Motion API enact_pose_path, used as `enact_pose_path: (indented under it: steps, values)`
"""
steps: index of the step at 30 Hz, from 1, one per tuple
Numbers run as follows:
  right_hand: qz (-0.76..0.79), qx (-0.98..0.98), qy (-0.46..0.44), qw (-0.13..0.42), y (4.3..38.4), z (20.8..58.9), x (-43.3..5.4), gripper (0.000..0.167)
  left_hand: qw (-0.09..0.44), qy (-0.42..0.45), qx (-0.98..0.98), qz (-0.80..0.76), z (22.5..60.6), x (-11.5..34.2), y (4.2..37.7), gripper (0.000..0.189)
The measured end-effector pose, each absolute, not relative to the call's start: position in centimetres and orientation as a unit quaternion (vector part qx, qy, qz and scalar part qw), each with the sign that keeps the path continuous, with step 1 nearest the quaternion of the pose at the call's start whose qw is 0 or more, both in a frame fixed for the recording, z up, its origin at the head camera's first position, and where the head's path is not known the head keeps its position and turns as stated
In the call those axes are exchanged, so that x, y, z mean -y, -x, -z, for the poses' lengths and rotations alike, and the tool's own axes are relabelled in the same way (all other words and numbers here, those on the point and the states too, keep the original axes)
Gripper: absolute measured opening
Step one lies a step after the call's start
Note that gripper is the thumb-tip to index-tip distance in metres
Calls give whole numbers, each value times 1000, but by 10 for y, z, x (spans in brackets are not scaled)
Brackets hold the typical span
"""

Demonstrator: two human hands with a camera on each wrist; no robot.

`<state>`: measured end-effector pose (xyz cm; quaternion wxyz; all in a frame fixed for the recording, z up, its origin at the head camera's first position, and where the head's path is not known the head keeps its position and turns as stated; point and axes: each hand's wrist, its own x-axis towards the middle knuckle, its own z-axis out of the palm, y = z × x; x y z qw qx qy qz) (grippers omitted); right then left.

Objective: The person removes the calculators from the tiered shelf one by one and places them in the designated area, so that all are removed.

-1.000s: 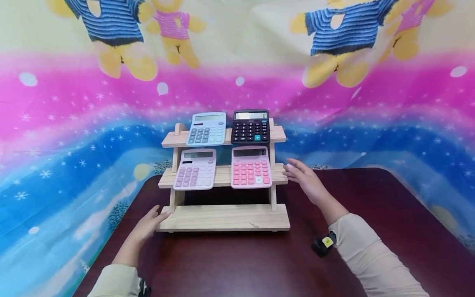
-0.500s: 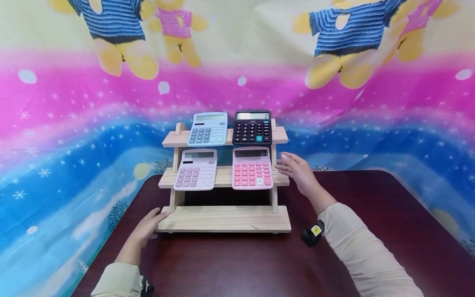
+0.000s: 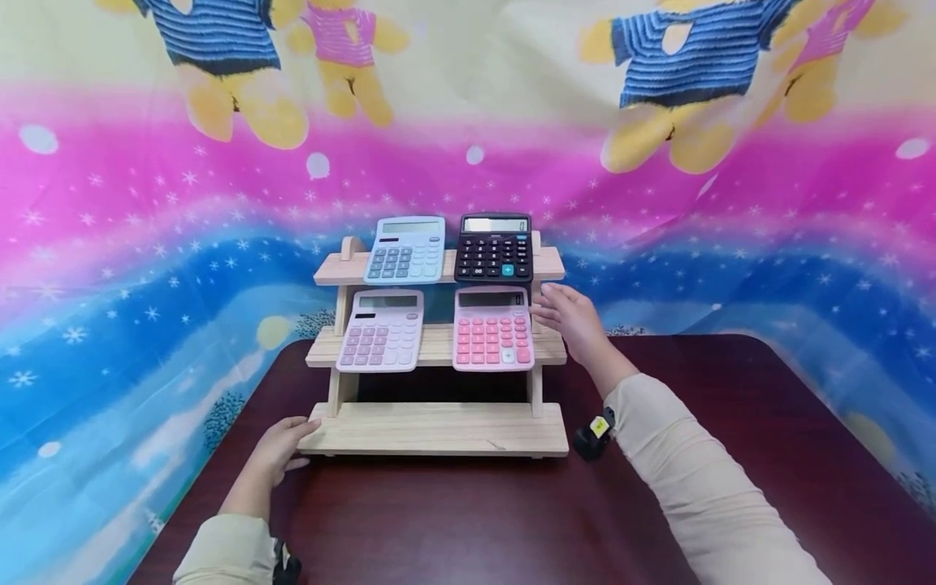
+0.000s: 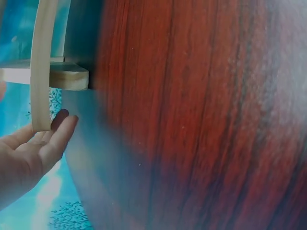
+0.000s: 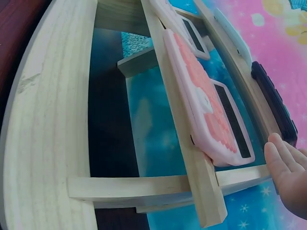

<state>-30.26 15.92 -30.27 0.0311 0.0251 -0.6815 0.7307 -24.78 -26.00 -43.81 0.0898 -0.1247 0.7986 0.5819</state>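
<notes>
In the head view, my left hand [image 3: 278, 447] is at the left end of the bottom board of a three-tier wooden stand [image 3: 439, 431]. The left wrist view has that hand [image 4: 36, 151] with fairly straight fingers beside the board end [image 4: 41, 72]. My right hand [image 3: 574, 321] reaches toward the stand's right side, fingers extended, close to the pink calculator [image 3: 493, 329] and below the black calculator [image 3: 495, 248]. In the right wrist view, its fingertips [image 5: 276, 143] are near the black calculator's lower end; contact is unclear. A light blue calculator [image 3: 406, 249] and a pale lilac one [image 3: 382, 331] lean on the left.
The stand rests on a dark reddish-brown table [image 3: 439, 520] with rounded back corners. Behind it hangs a cloth backdrop [image 3: 219, 179] printed with bears and snowflakes. Black straps with small devices [image 3: 594, 433] are on both wrists.
My right hand has moved left and slightly up, closer to the stand's right side. My left hand has shifted a little at the bottom board's end. The calculators keep their places on the tiers.
</notes>
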Motion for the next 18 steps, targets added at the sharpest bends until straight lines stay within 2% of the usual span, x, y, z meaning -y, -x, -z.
enact_pose_path:
  steps: [6,12,18]
  values:
    - [-742,668,-20,50,320,305,-159,55,82,124,-777,-611,439,259,248,63]
    - [-744,666,7,50,321,296,-155,49,78,133,-753,-640,442,258,245,56]
    - [-748,662,11,46,348,311,-158,57,69,129,-741,-656,443,260,244,52]
